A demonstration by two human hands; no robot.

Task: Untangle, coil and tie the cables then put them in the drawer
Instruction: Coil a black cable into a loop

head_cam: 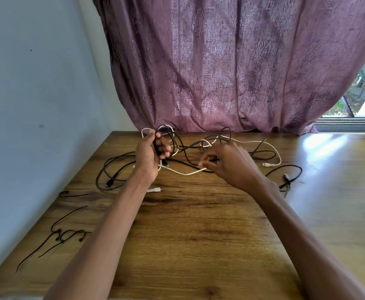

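**Wood-grain table: cables not yet separated, both hands engaged**

Wood table (198, 224) carries all items. Nearest, at the left edge, lie thin black ties (58, 232), loose and untouched. No drawer is visible.

Further in, a white plug (154, 189) rests on the table just beside the left forearm. A black cable (105, 172) loops on the table to the left of that arm; a second black cable end (294, 172) curls at the right, its connectors near the right wrist.

Mid-table, the left hand (150, 153) is raised, fingers curled round a bundle (166, 135) of black and white loops, part-coiled. The right hand (227, 162) pinches a black strand between thumb and fingertips, low over the table, where it crosses the white cable (188, 172). The white cable runs on to the far right and ends in a plug (267, 164).

Farthest, a purple curtain (242, 61) hangs behind the table; a pale wall (36, 83) stands left.

Assessment: cables appear light, limp and prone to snagging at crossings. Connectors are the stiff points and likely to catch in loops. Best hold is judged to be on the cord just behind a plug, feeding that end back through the tangle. Untangling is at an early stage; tying and stowing are outstanding.
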